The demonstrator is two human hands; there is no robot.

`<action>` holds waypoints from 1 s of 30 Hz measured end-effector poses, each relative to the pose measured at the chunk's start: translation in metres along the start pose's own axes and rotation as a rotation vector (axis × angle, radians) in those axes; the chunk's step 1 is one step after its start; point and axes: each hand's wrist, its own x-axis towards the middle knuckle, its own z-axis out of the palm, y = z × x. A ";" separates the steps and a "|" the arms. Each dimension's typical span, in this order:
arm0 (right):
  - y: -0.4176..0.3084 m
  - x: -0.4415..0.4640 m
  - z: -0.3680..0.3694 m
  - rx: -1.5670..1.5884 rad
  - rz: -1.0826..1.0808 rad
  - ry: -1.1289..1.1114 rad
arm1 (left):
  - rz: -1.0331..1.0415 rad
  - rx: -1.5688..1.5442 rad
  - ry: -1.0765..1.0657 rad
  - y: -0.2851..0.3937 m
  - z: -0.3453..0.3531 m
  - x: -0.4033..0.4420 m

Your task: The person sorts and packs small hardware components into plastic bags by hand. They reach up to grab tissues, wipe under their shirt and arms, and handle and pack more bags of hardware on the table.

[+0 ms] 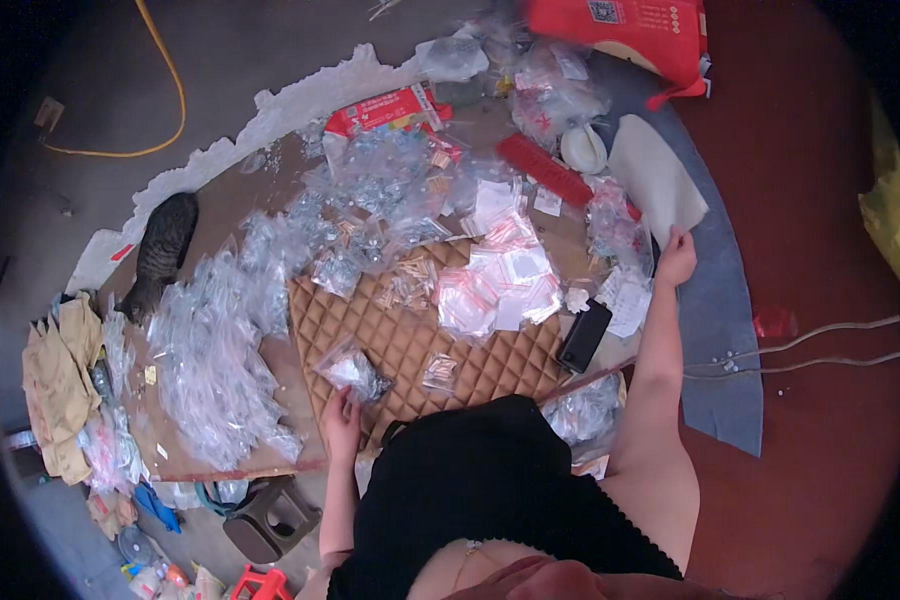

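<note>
My left hand (341, 422) is at the near left part of the brown quilted mat (420, 345), its fingers closed on the edge of a clear plastic bag (358, 374) with small grey parts inside. Out to the right, my right hand (677, 260) grips the lower corner of a flat off-white sheet (658, 178), whose exact kind I cannot make out. A small bag of wooden dowels (439, 372) lies on the mat between my arms. Beyond it are loose bagged dowels (407, 285) and a pile of small red-edged zip bags (500, 280).
Many filled clear bags (215, 360) cover the table's left side, near a tabby cat (165, 240). A black phone (584, 336) lies by the mat's right edge. Farther back are a red brush (544, 170), a white bowl-like item (583, 150) and a red bag (630, 35).
</note>
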 end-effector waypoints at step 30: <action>-0.032 -0.070 -0.033 0.123 -0.582 -0.150 | -0.033 0.150 0.074 0.011 -0.011 -0.014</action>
